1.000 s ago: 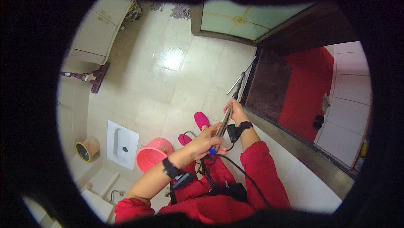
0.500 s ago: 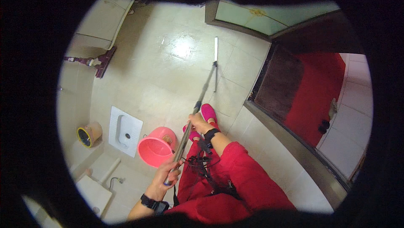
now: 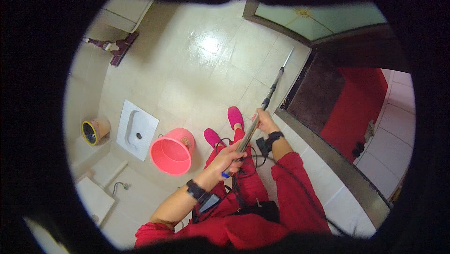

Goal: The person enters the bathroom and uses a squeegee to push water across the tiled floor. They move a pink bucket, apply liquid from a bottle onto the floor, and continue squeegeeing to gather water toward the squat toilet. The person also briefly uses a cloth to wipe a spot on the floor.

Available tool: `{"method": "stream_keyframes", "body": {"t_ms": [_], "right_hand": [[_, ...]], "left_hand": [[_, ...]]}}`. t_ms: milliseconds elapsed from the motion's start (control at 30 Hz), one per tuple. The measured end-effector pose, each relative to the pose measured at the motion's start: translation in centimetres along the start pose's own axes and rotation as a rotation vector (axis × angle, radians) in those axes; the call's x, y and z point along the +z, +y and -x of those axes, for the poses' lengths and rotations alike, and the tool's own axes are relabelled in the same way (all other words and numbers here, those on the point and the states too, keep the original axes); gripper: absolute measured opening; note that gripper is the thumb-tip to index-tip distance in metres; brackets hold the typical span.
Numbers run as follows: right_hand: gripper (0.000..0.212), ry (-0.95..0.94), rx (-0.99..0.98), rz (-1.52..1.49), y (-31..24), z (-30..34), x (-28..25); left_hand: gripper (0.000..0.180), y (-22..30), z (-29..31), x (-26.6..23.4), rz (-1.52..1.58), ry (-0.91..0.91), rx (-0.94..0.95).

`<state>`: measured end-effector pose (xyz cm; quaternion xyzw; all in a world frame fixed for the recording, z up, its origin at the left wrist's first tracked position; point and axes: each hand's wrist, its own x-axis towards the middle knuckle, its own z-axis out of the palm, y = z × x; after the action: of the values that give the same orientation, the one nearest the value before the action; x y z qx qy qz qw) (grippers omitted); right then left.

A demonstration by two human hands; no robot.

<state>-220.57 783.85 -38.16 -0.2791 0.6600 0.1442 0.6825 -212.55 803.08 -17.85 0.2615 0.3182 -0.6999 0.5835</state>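
Note:
Both of my hands grip the long grey pole of a floor squeegee (image 3: 266,102). My left hand (image 3: 227,161) is closed round the pole close to its blue end cap. My right hand (image 3: 266,122) is wrapped round it farther along. The pole slants away to the right across the tiles, and its narrow head (image 3: 288,57) rests on the floor near the doorway. Seen from here, the head lines up nearly with the pole, so its full shape is hard to make out. Dark bands and devices sit on both wrists, with black cables hanging around the pole.
A pink bucket (image 3: 170,152) stands left of my feet, beside a white squat toilet (image 3: 137,130). Farther left are a yellow-rimmed bin (image 3: 96,130) and a maroon mop (image 3: 123,48). A dark door sill (image 3: 328,152) borders a brown and red mat (image 3: 358,108). Wet tiles shine ahead.
The squeegee head has swung right, toward the doorway, and turned. Both hands have moved right with the pole. My feet now show farther apart.

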Motion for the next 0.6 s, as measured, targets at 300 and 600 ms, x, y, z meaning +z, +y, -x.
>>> {"method": "stream_keyframes", "body": {"t_ms": [300,600], "right_hand": [[0.016,-0.392,0.133,0.251,16.4,1.4,18.6],[0.019,-0.482,-0.077,0.185,20.8,8.7,20.4]], "left_hand": [[0.058,-2.7,18.0,-12.6,0.270,0.247,0.175],[0.061,-7.3,23.5,-11.5,0.219,0.326,0.188]]}}
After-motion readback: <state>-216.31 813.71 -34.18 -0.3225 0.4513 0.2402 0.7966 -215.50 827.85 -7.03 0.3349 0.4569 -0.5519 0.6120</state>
